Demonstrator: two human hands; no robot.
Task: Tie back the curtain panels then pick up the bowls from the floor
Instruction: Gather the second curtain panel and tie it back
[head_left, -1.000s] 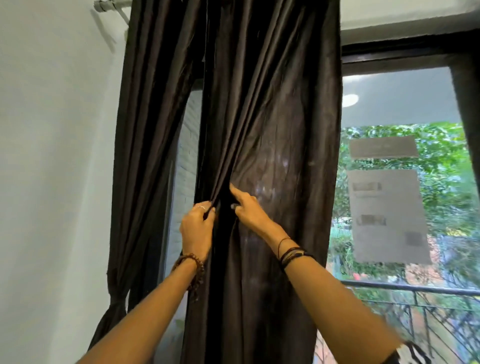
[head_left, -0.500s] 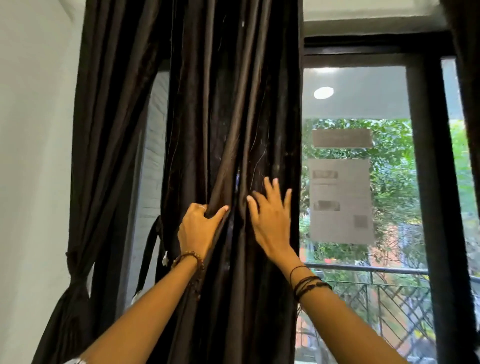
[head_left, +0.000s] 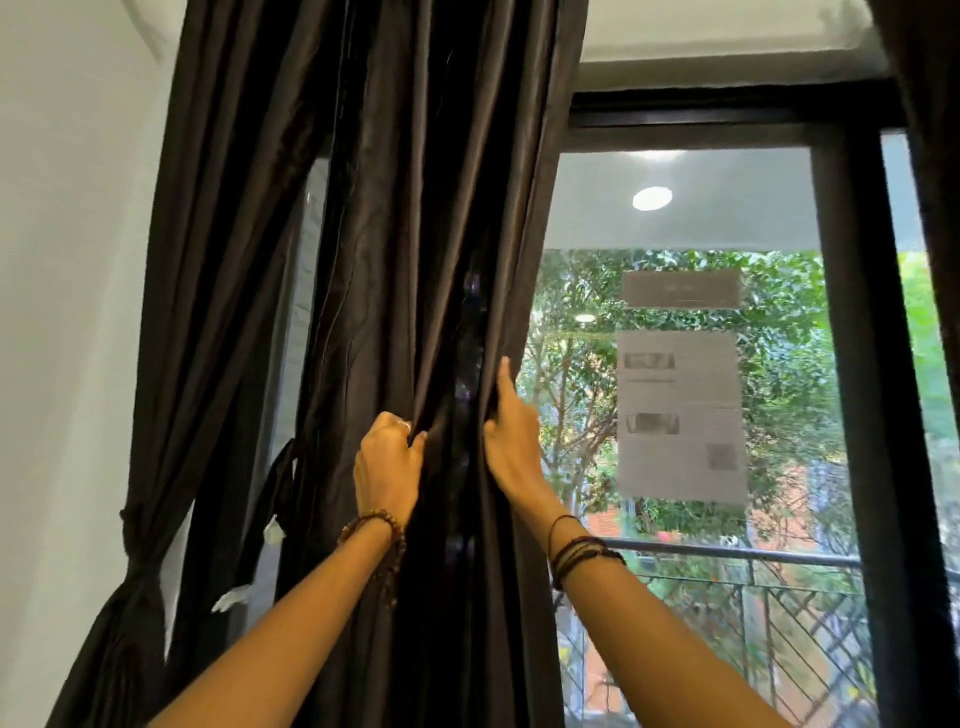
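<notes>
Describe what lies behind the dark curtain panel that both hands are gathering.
Right of the curtain panel, window glass shows trees and a balcony railing. Left, a glass strip shows. Whatever lies directly behind the folds is covered.

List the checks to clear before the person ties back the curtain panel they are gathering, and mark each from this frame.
1. Left hand grips the gathered folds: ok, fingers curled into the cloth.
2. Right hand grips the right edge of the middle panel: ok, thumb and fingers round the edge, one finger pointing up.
3. Whole panel bunched between the hands: not ok, cloth above hangs in loose folds.
4. Tie within reach: cannot tell; a dark strap hangs left of the panel, its free end unclear.
5. Left panel already tied: ok, cinched low by the wall.
6. Bowls on the floor: cannot tell, floor out of view.
</notes>
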